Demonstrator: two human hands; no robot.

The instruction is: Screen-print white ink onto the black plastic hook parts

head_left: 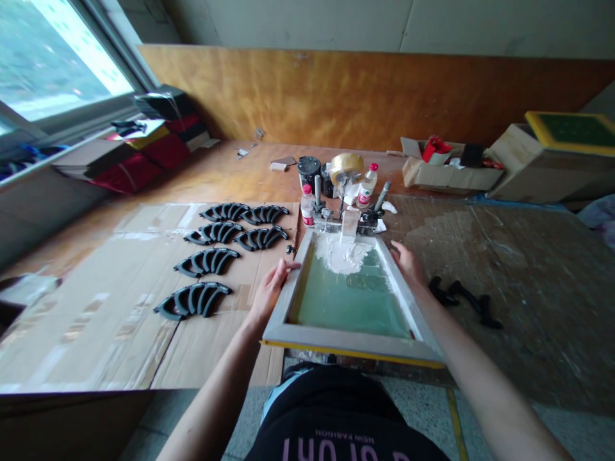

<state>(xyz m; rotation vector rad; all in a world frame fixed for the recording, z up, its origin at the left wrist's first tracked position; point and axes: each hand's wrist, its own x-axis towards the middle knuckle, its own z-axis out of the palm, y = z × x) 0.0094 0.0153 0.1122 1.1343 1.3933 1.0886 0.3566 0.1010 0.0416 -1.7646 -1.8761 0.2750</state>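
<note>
Far left: window [62, 57], strapped bundles [156, 153] below it. Wooden table [225, 163], its left part under taped cardboard [129, 246] bearing six slatted black curved pieces [193, 301] in four rows. Left hand [270, 289] grips the left rail of the frame [346, 341], which sits mid-scene at the table's near edge; green mesh, white paste [343, 257] at its far end. Beyond: black jar [309, 171], red-capped bottle [367, 187], tape roll [346, 165], metal clamps. Upright wooden board [288, 96] along the back, pale wall [480, 25] behind. Right hand [407, 262] holds the frame's right rail, underside fingers hidden. Right surface dark, scuffed; small black parts [464, 296] near the wrist. Far right: open box [444, 178], larger carton [531, 160]. Speckled floor [420, 413] near.
</note>
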